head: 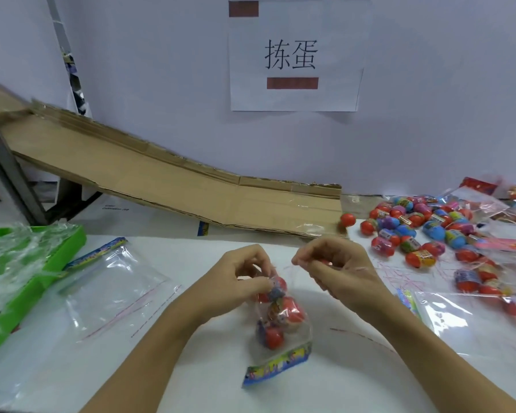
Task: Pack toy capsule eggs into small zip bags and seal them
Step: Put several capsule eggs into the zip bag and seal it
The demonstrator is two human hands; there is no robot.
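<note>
In front of me stood a pale, bluish-white wall (161, 70), evenly lit. A white paper sign (295, 55) with two large black characters and two brown-red blocks hung on it. A long cardboard ramp (167, 180) sloped down from the upper left onto the white surface (221, 383). A dark metal post (6, 174) leaned at the left edge.
</note>
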